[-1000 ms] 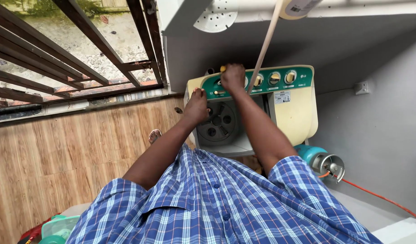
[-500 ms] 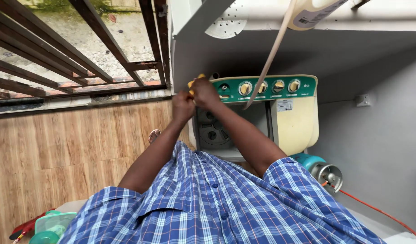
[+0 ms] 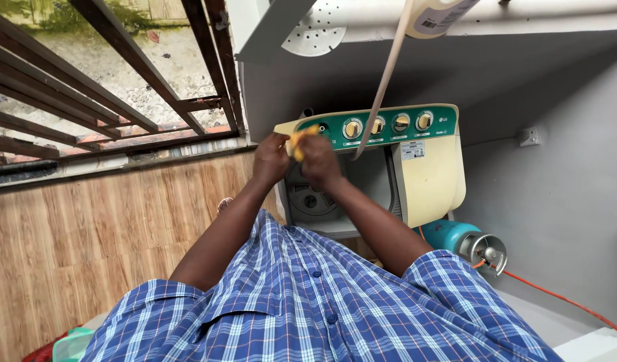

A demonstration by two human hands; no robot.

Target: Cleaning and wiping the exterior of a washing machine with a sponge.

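Note:
My left hand (image 3: 271, 159) and my right hand (image 3: 318, 161) meet over the open tub of a cream twin-tub washing machine (image 3: 432, 177). Between them they grip a small yellow object (image 3: 300, 141), pinched from both sides. The hands hover just below the machine's green control panel (image 3: 389, 125) with its row of round yellow knobs. Under the hands I see the grey ribbed pulsator disc (image 3: 308, 198) at the bottom of the tub. My forearms and blue checked shirt fill the lower part of the view.
A pale stick (image 3: 382, 80) hangs down in front of the panel. A teal gas cylinder (image 3: 459, 238) with an orange hose (image 3: 556, 295) lies right of the machine. Dark metal bars (image 3: 121, 74) close the opening on the left, above a wood-pattern floor (image 3: 87, 228).
My right hand has left the control panel and joined my left hand over the tub. Both now hold the yellow object, slightly lower and further right than half a second ago.

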